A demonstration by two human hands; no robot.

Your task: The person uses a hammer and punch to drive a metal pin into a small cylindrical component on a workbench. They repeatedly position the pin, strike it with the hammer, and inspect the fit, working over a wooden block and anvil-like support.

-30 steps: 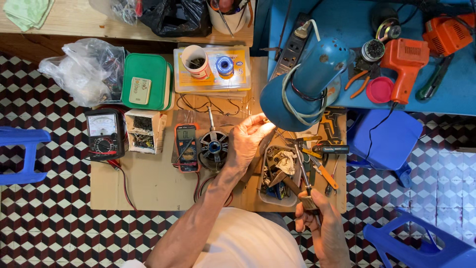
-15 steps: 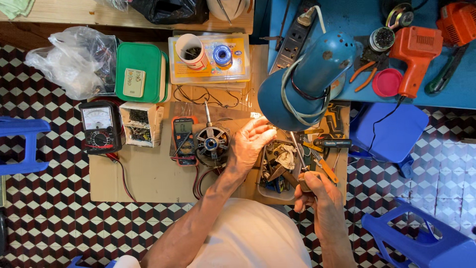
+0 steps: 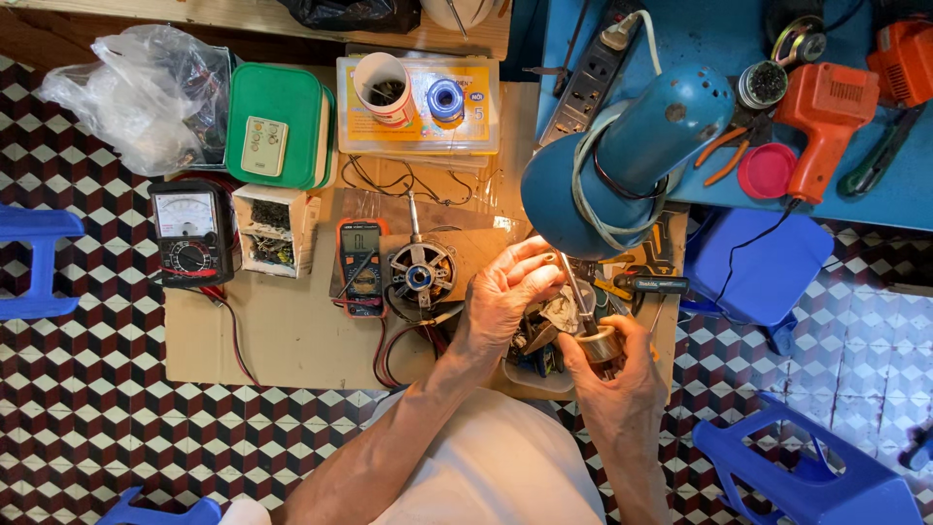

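Note:
My left hand point(image 3: 505, 297) hovers over a cluttered tool tray point(image 3: 544, 374) under the blue lamp point(image 3: 622, 165). Its fingertips are curled at the top of a thin metal rod tool point(image 3: 573, 292). Just below it, my right hand point(image 3: 614, 374) grips a small round metal tin point(image 3: 600, 345), and the rod's lower end reaches that tin. A small fan motor point(image 3: 420, 275) with an upright shaft lies on the cardboard left of my left hand, beside an orange digital multimeter point(image 3: 362, 267).
A black analog meter point(image 3: 190, 233), a white parts box point(image 3: 272, 228), a green lidded box point(image 3: 277, 126) and a plastic bag point(image 3: 136, 92) lie left. An orange power tool point(image 3: 826, 117) and a power strip point(image 3: 598, 73) sit on the blue bench. Blue stools point(image 3: 758, 267) stand around.
My right hand has risen from the tray's near edge to just under my left hand. My left hand has come down a little from the lamp's light and closed toward the rod.

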